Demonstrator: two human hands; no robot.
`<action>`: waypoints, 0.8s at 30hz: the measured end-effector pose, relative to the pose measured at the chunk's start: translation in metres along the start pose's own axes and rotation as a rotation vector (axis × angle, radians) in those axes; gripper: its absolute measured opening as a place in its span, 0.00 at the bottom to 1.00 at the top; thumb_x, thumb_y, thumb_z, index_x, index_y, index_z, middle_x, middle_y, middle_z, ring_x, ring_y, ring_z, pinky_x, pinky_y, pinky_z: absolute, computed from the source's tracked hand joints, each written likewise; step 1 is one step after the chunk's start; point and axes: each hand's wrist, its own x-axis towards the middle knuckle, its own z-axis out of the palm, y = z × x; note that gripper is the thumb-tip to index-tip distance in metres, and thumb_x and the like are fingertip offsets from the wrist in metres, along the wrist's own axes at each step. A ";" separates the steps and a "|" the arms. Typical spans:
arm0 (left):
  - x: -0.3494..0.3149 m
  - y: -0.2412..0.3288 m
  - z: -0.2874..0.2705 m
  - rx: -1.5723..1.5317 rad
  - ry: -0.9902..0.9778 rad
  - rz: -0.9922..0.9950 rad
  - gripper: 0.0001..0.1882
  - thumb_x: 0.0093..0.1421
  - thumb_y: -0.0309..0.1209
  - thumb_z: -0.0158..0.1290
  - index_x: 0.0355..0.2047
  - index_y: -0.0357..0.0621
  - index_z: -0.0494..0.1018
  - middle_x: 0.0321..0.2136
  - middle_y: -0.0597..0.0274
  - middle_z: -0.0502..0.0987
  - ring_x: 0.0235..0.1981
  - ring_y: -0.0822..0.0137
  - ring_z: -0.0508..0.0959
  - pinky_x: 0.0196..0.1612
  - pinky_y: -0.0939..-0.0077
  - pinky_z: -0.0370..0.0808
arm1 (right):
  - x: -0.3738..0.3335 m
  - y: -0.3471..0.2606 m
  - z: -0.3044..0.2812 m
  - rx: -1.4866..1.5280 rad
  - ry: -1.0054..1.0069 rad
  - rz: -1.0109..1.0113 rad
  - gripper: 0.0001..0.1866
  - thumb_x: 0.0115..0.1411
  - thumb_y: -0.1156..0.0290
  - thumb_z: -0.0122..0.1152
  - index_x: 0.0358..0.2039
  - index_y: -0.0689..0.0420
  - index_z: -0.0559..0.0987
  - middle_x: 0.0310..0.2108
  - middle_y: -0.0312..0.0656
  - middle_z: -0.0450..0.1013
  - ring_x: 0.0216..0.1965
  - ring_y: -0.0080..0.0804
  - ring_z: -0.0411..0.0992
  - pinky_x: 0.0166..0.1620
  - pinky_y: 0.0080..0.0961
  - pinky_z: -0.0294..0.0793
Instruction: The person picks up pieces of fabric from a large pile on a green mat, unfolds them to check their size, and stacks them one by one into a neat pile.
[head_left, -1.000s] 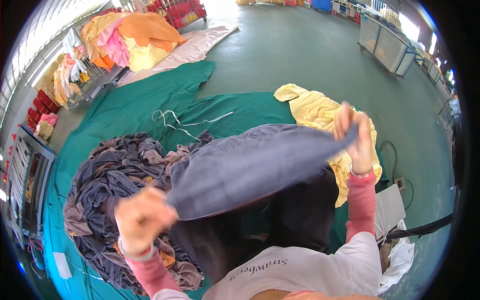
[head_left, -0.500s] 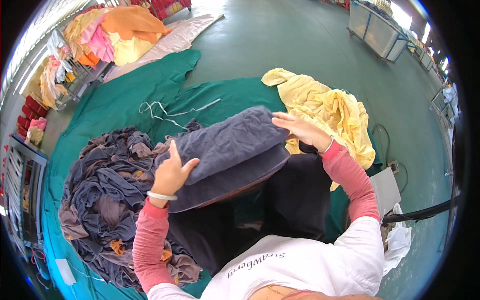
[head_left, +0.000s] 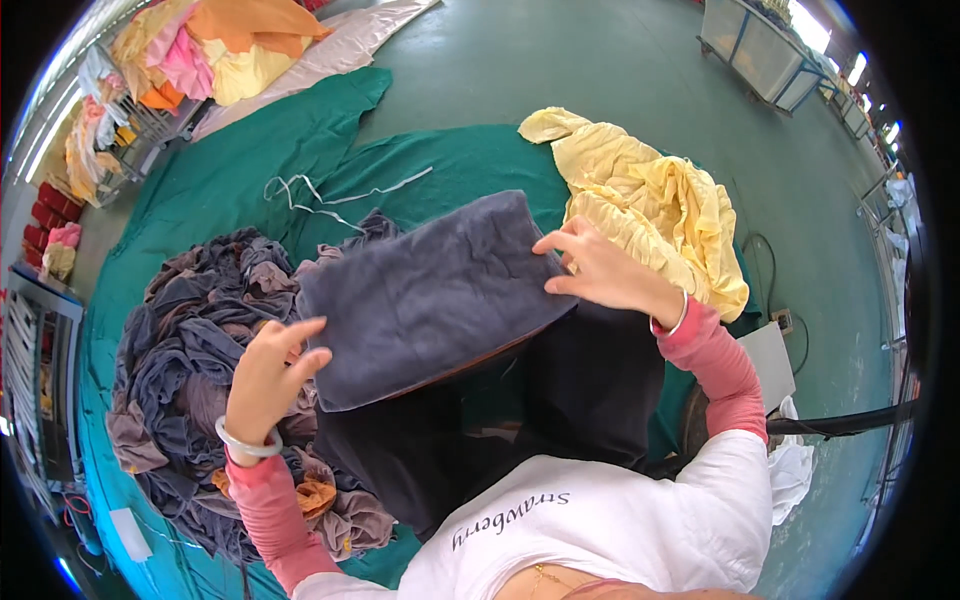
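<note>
A dark blue-grey cloth (head_left: 430, 300), folded into a neat flat rectangle, lies across my lap, slightly tilted. A thin reddish-brown edge shows beneath its near side. My left hand (head_left: 270, 375) is at the cloth's left edge, thumb and forefinger apart and nothing seen between them. At the right edge my right hand (head_left: 610, 270) is open, fingers bent and spread, the tips at or just over the cloth. On my left a large heap of crumpled dark blue-grey and brownish cloths (head_left: 200, 370) reaches close to the folded one.
A crumpled yellow cloth (head_left: 640, 190) lies beyond my right hand. White cord (head_left: 330, 200) rests on the green ground sheet (head_left: 230, 190). A cart of orange, pink and yellow fabric (head_left: 250, 40) stands far left, a large wheeled bin (head_left: 755, 55) far right. A black bar (head_left: 850, 418) extends at right.
The upper layer of the folded cloth, raised before, now lies flat over the lower one. My left hand has moved left and nearer to me; my right hand has come slightly nearer.
</note>
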 end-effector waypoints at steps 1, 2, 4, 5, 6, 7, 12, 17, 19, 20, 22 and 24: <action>-0.006 -0.008 0.008 0.153 0.165 0.114 0.18 0.51 0.35 0.55 0.42 0.42 0.73 0.31 0.52 0.72 0.36 0.55 0.73 0.39 0.68 0.68 | -0.001 0.002 0.006 -0.160 0.079 -0.077 0.23 0.48 0.65 0.63 0.46 0.53 0.70 0.48 0.50 0.60 0.50 0.48 0.61 0.49 0.33 0.64; -0.001 -0.008 0.011 0.150 0.159 0.111 0.18 0.51 0.35 0.55 0.42 0.42 0.73 0.31 0.52 0.72 0.36 0.55 0.73 0.39 0.68 0.68 | 0.002 -0.002 0.007 -0.158 0.072 -0.075 0.23 0.48 0.65 0.63 0.46 0.53 0.70 0.48 0.50 0.60 0.50 0.48 0.61 0.49 0.33 0.64; 0.015 0.001 0.016 0.208 0.452 0.358 0.19 0.51 0.37 0.55 0.42 0.43 0.73 0.35 0.50 0.73 0.39 0.52 0.72 0.42 0.65 0.67 | 0.014 -0.022 0.013 -0.260 0.391 -0.338 0.24 0.49 0.63 0.63 0.46 0.52 0.70 0.49 0.50 0.60 0.52 0.49 0.60 0.53 0.38 0.61; 0.028 0.006 0.023 0.207 0.478 0.419 0.19 0.52 0.38 0.54 0.43 0.44 0.73 0.40 0.49 0.72 0.44 0.50 0.71 0.46 0.63 0.66 | 0.024 -0.030 0.017 -0.320 0.448 -0.464 0.24 0.50 0.61 0.62 0.47 0.51 0.69 0.51 0.49 0.59 0.55 0.49 0.58 0.56 0.46 0.57; 0.039 0.011 0.030 0.197 0.474 0.425 0.20 0.53 0.39 0.54 0.45 0.45 0.72 0.44 0.48 0.70 0.49 0.49 0.67 0.50 0.62 0.64 | 0.037 -0.040 0.024 -0.368 0.422 -0.544 0.25 0.51 0.56 0.60 0.49 0.50 0.68 0.53 0.48 0.58 0.58 0.48 0.53 0.56 0.55 0.52; 0.052 0.013 0.041 0.239 0.494 0.459 0.23 0.54 0.43 0.52 0.49 0.48 0.69 0.48 0.49 0.68 0.52 0.49 0.65 0.52 0.58 0.62 | 0.047 -0.046 0.032 -0.441 0.397 -0.571 0.27 0.53 0.53 0.57 0.51 0.49 0.67 0.55 0.47 0.57 0.60 0.48 0.51 0.55 0.60 0.50; 0.069 -0.013 0.084 0.279 0.342 0.477 0.28 0.57 0.42 0.50 0.56 0.46 0.62 0.55 0.51 0.63 0.58 0.55 0.61 0.59 0.58 0.52 | 0.066 -0.005 0.063 -0.612 0.075 -0.407 0.38 0.56 0.40 0.43 0.63 0.44 0.50 0.64 0.44 0.45 0.65 0.48 0.40 0.56 0.67 0.43; 0.103 -0.100 0.090 -0.485 0.463 0.349 0.21 0.57 0.33 0.51 0.49 0.35 0.66 0.47 0.48 0.70 0.51 0.54 0.68 0.54 0.69 0.62 | 0.041 0.032 0.043 -0.601 0.010 -0.384 0.40 0.55 0.42 0.46 0.63 0.47 0.49 0.65 0.44 0.41 0.65 0.48 0.39 0.56 0.63 0.46; 0.093 -0.203 0.115 -0.258 0.606 0.142 0.25 0.54 0.36 0.53 0.49 0.34 0.66 0.47 0.45 0.70 0.50 0.52 0.68 0.54 0.67 0.63 | 0.045 0.025 0.050 -0.579 0.032 -0.435 0.42 0.53 0.45 0.51 0.63 0.49 0.50 0.64 0.46 0.42 0.64 0.50 0.40 0.56 0.62 0.48; 0.069 -0.272 0.131 -0.258 0.568 -0.053 0.31 0.49 0.42 0.57 0.49 0.34 0.66 0.47 0.42 0.69 0.50 0.51 0.68 0.53 0.65 0.64 | 0.051 0.014 0.057 -0.558 0.058 -0.480 0.42 0.52 0.45 0.53 0.63 0.48 0.50 0.64 0.45 0.42 0.64 0.49 0.41 0.56 0.62 0.48; 0.058 -0.326 0.186 -0.095 0.484 -0.416 0.47 0.41 0.47 0.61 0.54 0.25 0.56 0.48 0.34 0.66 0.52 0.47 0.66 0.54 0.62 0.63 | 0.049 0.014 0.052 -0.579 0.049 -0.438 0.42 0.52 0.43 0.52 0.63 0.46 0.51 0.64 0.45 0.43 0.64 0.49 0.41 0.55 0.64 0.48; 0.044 -0.359 0.247 -0.126 0.391 -0.495 0.50 0.40 0.43 0.62 0.56 0.23 0.51 0.51 0.35 0.63 0.54 0.45 0.63 0.56 0.64 0.62 | 0.052 0.016 0.052 -0.598 0.072 -0.448 0.40 0.54 0.41 0.47 0.63 0.45 0.49 0.63 0.46 0.44 0.64 0.49 0.42 0.54 0.64 0.50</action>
